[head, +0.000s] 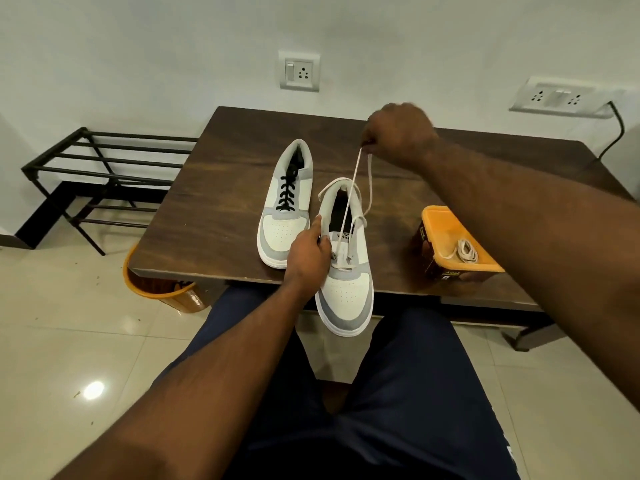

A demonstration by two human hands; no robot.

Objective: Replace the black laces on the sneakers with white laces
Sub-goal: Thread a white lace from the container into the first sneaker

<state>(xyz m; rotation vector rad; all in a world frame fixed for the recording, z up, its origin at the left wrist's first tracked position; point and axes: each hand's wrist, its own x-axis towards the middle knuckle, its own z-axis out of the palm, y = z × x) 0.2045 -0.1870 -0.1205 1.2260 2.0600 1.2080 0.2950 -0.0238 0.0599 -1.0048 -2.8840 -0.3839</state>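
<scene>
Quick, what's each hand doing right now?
Left hand: grips the near sneaker by its side.
Right hand: pinches the white lace, pulled up taut.

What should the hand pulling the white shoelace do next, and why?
Probably keep drawing the white lace up until it sits snug, then thread its end into the next eyelet. The right hand pinches the lace high above the near sneaker, which the left hand holds at the table's edge. Only the lowest eyelets look laced, and the far sneaker keeps its black lace.
</scene>
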